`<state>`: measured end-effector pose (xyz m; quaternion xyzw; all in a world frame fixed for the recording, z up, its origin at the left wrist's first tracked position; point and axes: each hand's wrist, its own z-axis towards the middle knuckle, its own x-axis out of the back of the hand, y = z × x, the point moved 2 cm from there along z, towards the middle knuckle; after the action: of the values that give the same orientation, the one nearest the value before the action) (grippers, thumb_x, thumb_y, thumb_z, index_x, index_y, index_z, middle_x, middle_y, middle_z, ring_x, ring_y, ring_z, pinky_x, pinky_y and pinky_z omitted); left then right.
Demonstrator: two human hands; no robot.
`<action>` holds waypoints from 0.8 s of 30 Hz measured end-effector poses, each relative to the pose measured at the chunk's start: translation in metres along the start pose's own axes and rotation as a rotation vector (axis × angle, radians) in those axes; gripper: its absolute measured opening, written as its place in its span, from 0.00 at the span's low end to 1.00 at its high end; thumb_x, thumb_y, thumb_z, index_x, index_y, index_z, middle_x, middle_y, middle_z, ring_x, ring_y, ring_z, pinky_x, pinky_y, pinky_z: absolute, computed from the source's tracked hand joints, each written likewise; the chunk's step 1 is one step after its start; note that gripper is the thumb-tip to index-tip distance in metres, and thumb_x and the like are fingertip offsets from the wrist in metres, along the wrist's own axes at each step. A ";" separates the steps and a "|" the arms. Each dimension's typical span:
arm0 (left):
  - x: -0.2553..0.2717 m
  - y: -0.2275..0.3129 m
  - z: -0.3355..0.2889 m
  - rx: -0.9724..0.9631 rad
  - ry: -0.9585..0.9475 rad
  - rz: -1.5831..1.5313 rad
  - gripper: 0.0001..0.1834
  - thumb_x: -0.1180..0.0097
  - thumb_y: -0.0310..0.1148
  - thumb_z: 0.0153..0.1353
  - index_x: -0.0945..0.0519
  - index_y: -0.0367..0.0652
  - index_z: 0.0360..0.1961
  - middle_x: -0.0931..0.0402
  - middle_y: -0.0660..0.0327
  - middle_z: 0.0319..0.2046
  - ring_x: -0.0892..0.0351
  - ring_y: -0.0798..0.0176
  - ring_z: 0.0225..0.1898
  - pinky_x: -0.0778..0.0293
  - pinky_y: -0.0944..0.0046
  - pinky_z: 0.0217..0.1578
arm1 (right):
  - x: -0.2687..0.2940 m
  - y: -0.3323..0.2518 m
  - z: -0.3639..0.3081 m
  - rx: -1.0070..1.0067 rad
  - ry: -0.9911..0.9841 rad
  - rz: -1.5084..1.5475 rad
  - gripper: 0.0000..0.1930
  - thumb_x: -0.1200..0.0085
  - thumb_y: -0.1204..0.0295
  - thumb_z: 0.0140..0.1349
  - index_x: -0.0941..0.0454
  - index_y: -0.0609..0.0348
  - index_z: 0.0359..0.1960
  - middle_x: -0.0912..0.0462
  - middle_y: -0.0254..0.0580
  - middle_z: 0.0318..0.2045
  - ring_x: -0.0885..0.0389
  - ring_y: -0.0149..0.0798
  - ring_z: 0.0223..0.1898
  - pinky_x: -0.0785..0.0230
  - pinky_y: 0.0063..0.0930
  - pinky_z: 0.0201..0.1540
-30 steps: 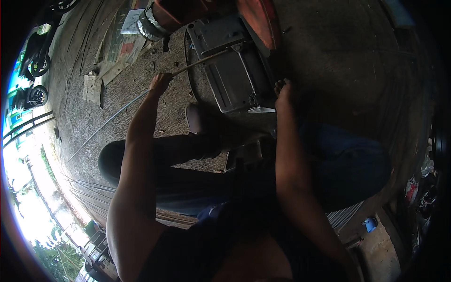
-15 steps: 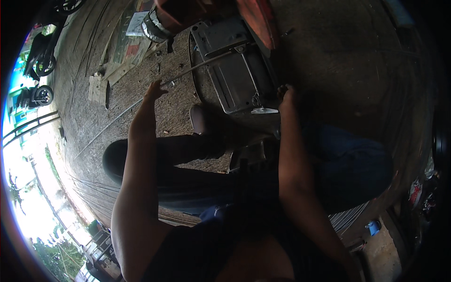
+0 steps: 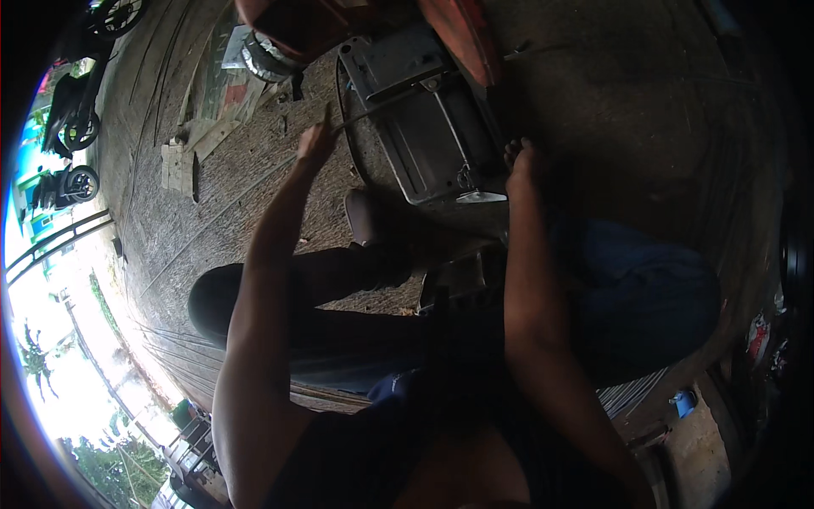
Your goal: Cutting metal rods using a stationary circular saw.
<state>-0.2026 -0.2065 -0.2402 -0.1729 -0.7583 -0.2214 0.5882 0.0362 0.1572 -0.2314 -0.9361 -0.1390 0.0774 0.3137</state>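
Observation:
A cut-off saw with an orange body and a dark grey base stands on the floor in front of me. A thin metal rod runs from the floor on the left up to the clamp area on the base. My left hand is closed around this rod, left of the base, with one finger or the thumb sticking up. My right hand is beside the base's right edge, fingers curled; what they hold, if anything, is hidden. Close to it are the clamp screw and a pale triangular plate.
My bent legs are under my arms, and a shoe is near the base. Wooden boards lie to the left. Motorcycles stand at far left. A bundle of rods and a blue object lie at lower right.
My left hand has moved right and farther out along the rod, toward the saw, and its fingers have closed more. My right hand has shifted slightly; its fingers look a little looser.

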 end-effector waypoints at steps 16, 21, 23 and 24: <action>-0.030 -0.074 -0.026 0.200 -0.070 0.064 0.27 0.47 0.36 0.59 0.36 0.45 0.60 0.23 0.45 0.41 0.23 0.41 0.43 0.26 0.48 0.40 | 0.034 0.009 0.048 -0.067 -0.044 0.114 0.07 0.52 0.67 0.62 0.26 0.52 0.38 0.20 0.32 0.30 0.20 0.30 0.30 0.27 0.21 0.31; -0.019 -0.002 0.000 0.177 -0.047 0.053 0.36 0.44 0.35 0.59 0.46 0.42 0.65 0.23 0.45 0.38 0.22 0.40 0.38 0.26 0.45 0.35 | 0.015 0.005 0.035 -0.048 -0.003 0.109 0.06 0.52 0.66 0.62 0.26 0.52 0.37 0.20 0.32 0.29 0.20 0.30 0.28 0.27 0.23 0.31; -0.010 0.055 0.027 0.108 -0.015 -0.145 0.36 0.43 0.34 0.58 0.46 0.43 0.65 0.22 0.45 0.38 0.21 0.42 0.37 0.25 0.48 0.35 | 0.011 -0.002 0.028 -0.012 0.017 0.102 0.06 0.53 0.66 0.63 0.26 0.52 0.37 0.20 0.31 0.28 0.21 0.30 0.28 0.27 0.23 0.31; -0.004 0.068 0.034 0.057 0.025 -0.318 0.36 0.41 0.33 0.57 0.45 0.44 0.64 0.22 0.45 0.38 0.20 0.45 0.36 0.24 0.50 0.35 | 0.012 -0.004 0.027 -0.011 0.019 0.094 0.06 0.53 0.66 0.63 0.26 0.52 0.37 0.20 0.31 0.28 0.21 0.30 0.28 0.27 0.23 0.31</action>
<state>-0.1943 -0.1309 -0.2428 -0.0311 -0.7746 -0.2925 0.5599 0.0407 0.1792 -0.2514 -0.9439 -0.0925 0.0823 0.3060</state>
